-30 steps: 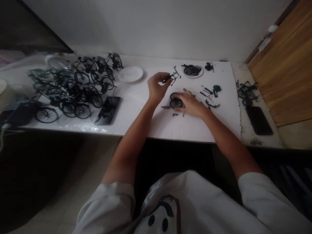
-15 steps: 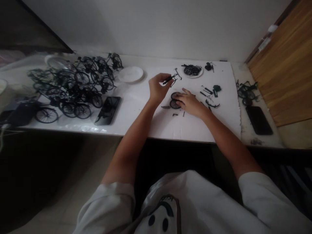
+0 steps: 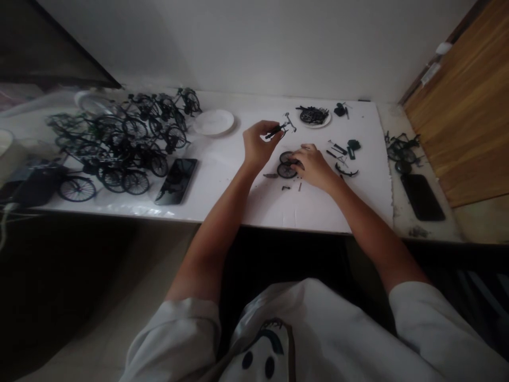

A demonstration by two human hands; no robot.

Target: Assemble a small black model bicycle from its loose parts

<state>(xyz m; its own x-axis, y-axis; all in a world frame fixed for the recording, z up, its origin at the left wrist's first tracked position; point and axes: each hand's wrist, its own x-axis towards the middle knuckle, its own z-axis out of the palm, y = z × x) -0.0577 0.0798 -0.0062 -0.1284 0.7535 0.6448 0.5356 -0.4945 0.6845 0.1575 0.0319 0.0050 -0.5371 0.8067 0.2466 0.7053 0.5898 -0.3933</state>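
Observation:
My left hand (image 3: 258,143) pinches a dark model bicycle frame (image 3: 283,128) between thumb and fingers, its handlebar pointing away to the right. Lower and to the right, my right hand (image 3: 314,165) is bent down to the white board with its fingertips drawn together. They are at the right side of two small spoked wheels (image 3: 285,171), partly covering them. What those fingertips pinch, if anything, is hidden. Tiny loose parts (image 3: 286,188) lie just below the wheels, and a small flat dark piece (image 3: 270,175) lies to their left.
Many model bicycles (image 3: 135,127) crowd the left side, beside a phone (image 3: 176,181) and a white plate (image 3: 214,122). Another plate (image 3: 314,125) holds dark parts. More pieces (image 3: 353,146) lie right of my hands. A second phone (image 3: 422,197) and another model bicycle (image 3: 403,148) are far right.
My right hand has drawn back slightly to the right and its fingers have curled in, uncovering more of the wheels. The left hand keeps the bicycle frame in nearly the same place.

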